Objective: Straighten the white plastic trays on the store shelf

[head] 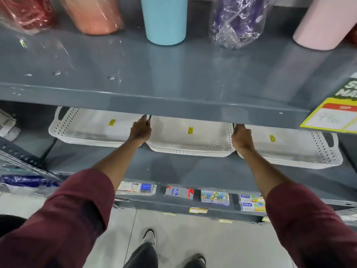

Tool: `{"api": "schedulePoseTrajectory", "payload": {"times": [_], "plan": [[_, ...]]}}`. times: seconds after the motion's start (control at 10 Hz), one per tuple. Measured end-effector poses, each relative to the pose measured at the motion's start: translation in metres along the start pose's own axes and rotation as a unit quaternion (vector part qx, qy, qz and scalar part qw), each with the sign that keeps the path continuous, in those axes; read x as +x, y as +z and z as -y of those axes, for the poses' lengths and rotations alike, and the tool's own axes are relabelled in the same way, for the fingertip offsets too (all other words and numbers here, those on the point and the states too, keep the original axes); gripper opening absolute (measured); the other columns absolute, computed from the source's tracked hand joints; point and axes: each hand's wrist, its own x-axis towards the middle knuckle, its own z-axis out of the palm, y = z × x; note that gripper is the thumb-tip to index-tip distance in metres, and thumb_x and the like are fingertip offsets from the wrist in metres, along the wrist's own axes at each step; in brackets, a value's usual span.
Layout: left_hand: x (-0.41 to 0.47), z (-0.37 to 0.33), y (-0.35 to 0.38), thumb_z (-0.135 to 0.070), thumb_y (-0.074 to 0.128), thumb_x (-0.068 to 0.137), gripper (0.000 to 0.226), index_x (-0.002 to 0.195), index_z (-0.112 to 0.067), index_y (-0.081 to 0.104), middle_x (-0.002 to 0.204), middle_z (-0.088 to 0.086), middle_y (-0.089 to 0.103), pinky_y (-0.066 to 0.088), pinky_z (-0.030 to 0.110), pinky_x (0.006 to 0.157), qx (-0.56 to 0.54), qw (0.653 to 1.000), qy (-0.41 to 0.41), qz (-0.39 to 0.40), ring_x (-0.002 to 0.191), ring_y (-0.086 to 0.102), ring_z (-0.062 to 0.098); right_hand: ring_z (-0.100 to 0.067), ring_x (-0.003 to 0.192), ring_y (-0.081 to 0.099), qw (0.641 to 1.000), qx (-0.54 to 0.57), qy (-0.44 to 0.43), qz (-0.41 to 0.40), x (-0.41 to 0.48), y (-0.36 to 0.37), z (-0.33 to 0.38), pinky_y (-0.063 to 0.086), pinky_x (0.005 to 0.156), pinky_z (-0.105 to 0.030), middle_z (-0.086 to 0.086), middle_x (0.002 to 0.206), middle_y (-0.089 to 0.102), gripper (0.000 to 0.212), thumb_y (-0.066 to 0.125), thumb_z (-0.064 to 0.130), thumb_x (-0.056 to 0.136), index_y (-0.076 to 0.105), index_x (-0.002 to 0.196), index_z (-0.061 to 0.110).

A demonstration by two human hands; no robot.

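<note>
Three stacks of white perforated plastic trays stand side by side on the grey middle shelf (173,169). The middle tray stack (190,147) is gripped at both ends: my left hand (140,130) holds its left rim and my right hand (242,139) holds its right rim. The left tray (87,130) lies just left of my left hand. The right tray stack (301,153) sits behind and right of my right hand. Each tray carries a small yellow sticker. The backs of the trays are hidden under the upper shelf.
The upper grey shelf (154,101) overhangs the trays and holds tumblers, among them a light blue one (164,20) and wrapped ones. A yellow price sign (336,117) hangs at the right. Small boxed goods (214,197) line the lower shelf. A wire rack (21,159) juts in at left.
</note>
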Motion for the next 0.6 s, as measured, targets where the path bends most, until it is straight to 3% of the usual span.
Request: {"api": "schedulePoseTrajectory", "payload": {"times": [0.1, 0.2, 0.4, 0.5, 0.6], "plan": [[-0.018, 0.007, 0.002, -0.027, 0.026, 0.102, 0.04, 0.136, -0.014, 0.042, 0.139, 0.021, 0.053, 0.039, 0.044, 0.102, -0.008, 1.0, -0.016, 0.007, 0.128, 0.045, 0.042, -0.051, 0.112, 0.054, 1.0, 0.009, 0.022, 0.008, -0.019, -0.001, -0.004, 0.045, 0.091, -0.05, -0.037, 0.115, 0.057, 0.044, 0.025, 0.025, 0.103, 0.031, 0.146, 0.019], [-0.033, 0.011, 0.005, -0.027, 0.027, 0.101, 0.039, 0.133, -0.012, 0.043, 0.135, 0.022, 0.055, 0.041, 0.045, 0.099, -0.017, 1.0, -0.018, 0.0, 0.124, 0.047, 0.043, -0.051, 0.11, 0.056, 0.999, 0.023, 0.032, 0.007, -0.035, -0.005, -0.01, 0.045, 0.094, -0.05, -0.038, 0.117, 0.054, 0.048, 0.022, 0.031, 0.104, 0.023, 0.151, 0.026], [-0.058, 0.015, 0.006, -0.027, 0.029, 0.102, 0.043, 0.142, -0.014, 0.04, 0.135, 0.024, 0.057, 0.044, 0.049, 0.098, -0.015, 1.0, -0.017, -0.014, 0.12, 0.051, 0.048, -0.052, 0.107, 0.058, 0.999, 0.021, 0.032, 0.013, -0.054, -0.007, -0.02, 0.046, 0.093, -0.053, -0.036, 0.117, 0.055, 0.049, 0.021, 0.034, 0.105, 0.019, 0.153, 0.026], [-0.055, 0.011, -0.001, -0.03, 0.027, 0.103, 0.05, 0.149, -0.011, 0.028, 0.145, 0.025, 0.048, 0.04, 0.05, 0.105, -0.017, 0.999, -0.036, 0.023, 0.129, 0.046, 0.047, -0.051, 0.112, 0.057, 0.999, 0.004, 0.028, 0.029, -0.05, -0.012, -0.017, 0.045, 0.096, -0.053, -0.034, 0.122, 0.058, 0.053, 0.02, 0.036, 0.104, 0.016, 0.155, 0.024], [-0.056, 0.007, -0.011, -0.034, 0.027, 0.103, 0.061, 0.154, -0.007, 0.008, 0.159, 0.023, 0.024, 0.028, 0.049, 0.117, -0.007, 0.999, -0.044, 0.031, 0.144, 0.029, 0.043, -0.045, 0.124, 0.053, 0.999, -0.034, -0.005, -0.013, -0.048, -0.021, -0.018, 0.042, 0.101, -0.051, -0.029, 0.136, 0.054, 0.058, 0.019, 0.039, 0.103, 0.014, 0.156, 0.014]]}}
